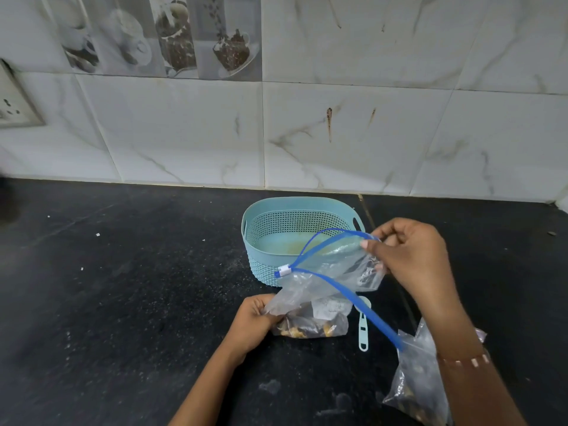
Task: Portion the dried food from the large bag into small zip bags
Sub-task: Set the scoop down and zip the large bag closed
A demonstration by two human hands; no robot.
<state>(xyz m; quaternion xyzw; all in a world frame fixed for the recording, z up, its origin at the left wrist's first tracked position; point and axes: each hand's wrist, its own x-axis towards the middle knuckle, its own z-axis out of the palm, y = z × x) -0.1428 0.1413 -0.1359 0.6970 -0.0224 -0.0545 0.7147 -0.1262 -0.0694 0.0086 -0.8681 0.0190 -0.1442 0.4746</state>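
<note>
Black speckled stone countertop (123, 272), dusted with pale crumbs and smudges, with a thin seam running front to back right of centre. Behind it, a wall of large white marble-look tiles (353, 133) with grey veins and a few brown streaks. Upper left, a decorative tile strip (159, 35) printed with cups and desserts. At far left edge, possibly a switch plate (15, 103), blurred. Soft, even light throughout.

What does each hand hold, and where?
Both hold the open zip bag: the right hand pinches its blue zipper rim, the left hand grips its bottom corner.
</note>
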